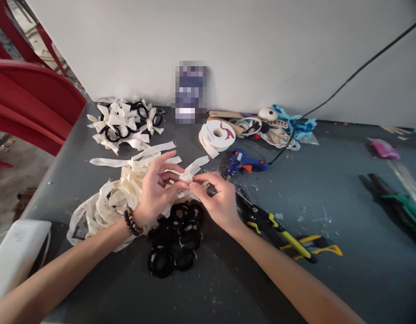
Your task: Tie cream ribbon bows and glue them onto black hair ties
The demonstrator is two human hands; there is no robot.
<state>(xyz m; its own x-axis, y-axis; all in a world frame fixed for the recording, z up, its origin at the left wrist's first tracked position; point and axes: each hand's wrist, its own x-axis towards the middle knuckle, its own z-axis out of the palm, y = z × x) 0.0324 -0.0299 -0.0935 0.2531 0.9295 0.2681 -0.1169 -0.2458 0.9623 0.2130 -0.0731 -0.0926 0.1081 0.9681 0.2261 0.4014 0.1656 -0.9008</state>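
Both hands meet over the middle of a dark grey table (346,252). My left hand (155,189), with a bead bracelet at the wrist, pinches a small cream ribbon bow (186,177) between thumb and fingers. My right hand (218,198) pinches the same bow from the right side. Loose cream ribbon tails stick out above the fingers. Just below the hands lies a heap of black hair ties (176,243). A pile of cut cream ribbon pieces (116,198) sits under and left of my left hand.
Finished bows on black ties (123,121) lie at the back left. A ribbon spool (217,134), a blue glue gun (244,163) with a black cord, and yellow-handled scissors (282,231) are to the right. Red chairs (32,103) stand at left; a white device (15,252) lies at the near left edge.
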